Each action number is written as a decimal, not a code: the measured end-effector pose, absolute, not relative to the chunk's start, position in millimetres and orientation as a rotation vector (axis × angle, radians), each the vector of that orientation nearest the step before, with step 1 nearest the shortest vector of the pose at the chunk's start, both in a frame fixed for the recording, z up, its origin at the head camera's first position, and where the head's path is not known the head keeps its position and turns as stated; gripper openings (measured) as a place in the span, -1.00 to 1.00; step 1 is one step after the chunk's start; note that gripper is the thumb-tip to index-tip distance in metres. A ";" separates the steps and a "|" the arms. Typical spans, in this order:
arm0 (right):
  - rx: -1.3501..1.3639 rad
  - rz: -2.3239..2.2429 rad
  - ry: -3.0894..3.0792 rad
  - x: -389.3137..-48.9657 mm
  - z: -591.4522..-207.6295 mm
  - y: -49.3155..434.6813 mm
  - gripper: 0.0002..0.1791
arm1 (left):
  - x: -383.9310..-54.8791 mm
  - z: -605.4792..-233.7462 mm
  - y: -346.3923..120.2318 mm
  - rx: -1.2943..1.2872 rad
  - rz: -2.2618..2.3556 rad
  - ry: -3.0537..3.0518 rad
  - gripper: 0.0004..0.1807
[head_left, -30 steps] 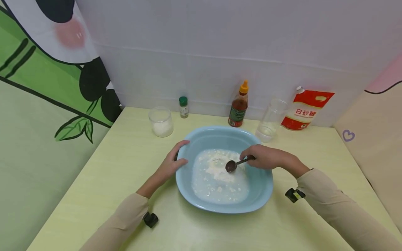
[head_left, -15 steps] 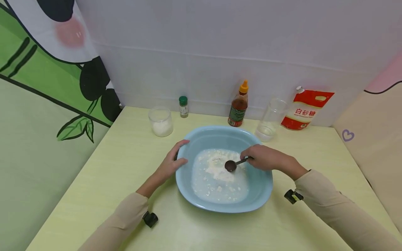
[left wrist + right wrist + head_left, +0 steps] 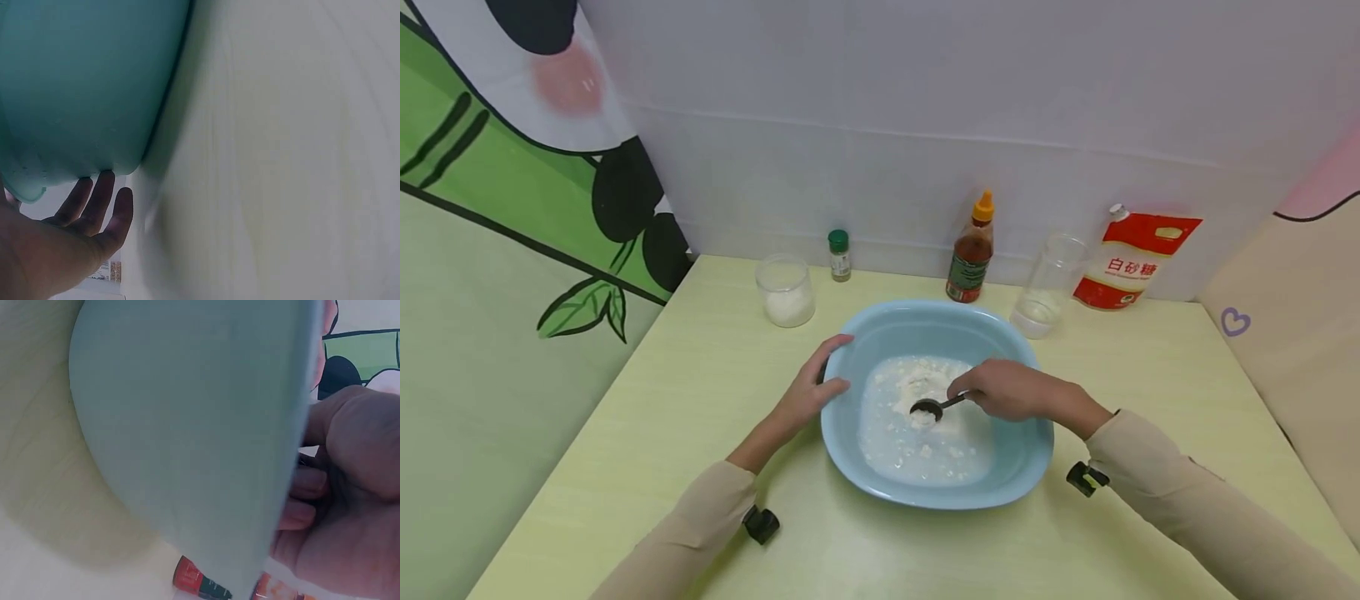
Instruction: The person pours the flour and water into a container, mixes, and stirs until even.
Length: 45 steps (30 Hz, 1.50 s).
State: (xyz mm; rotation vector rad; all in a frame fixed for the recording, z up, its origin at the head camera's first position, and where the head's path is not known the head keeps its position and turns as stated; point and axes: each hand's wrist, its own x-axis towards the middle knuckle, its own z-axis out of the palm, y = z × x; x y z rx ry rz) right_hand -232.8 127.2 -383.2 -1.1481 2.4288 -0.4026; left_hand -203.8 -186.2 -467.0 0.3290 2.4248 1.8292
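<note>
Spread left hand (image 3: 807, 390) grips basin (image 3: 925, 329), well off tabletop (image 3: 700, 392)'s left edge. Curled right hand (image 3: 1007, 390) pinches spoon (image 3: 935, 407), handle end hidden.

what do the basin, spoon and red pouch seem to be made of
Basin: likely plastic, smooth with a soft sheen, judging by its even, moulded-looking walls.
Spoon: smooth and dark, perhaps plastic, though coated metal is possible; too small to tell.
Red pouch: probably smooth, printed plastic film, given its thin, flat top and corner spout.
</note>
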 end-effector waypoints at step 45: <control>-1.032 -0.097 2.489 -268.2 -362.0 137.0 -0.73 | -206.3 -471.6 -188.6 0.353 1.834 2.433 -0.25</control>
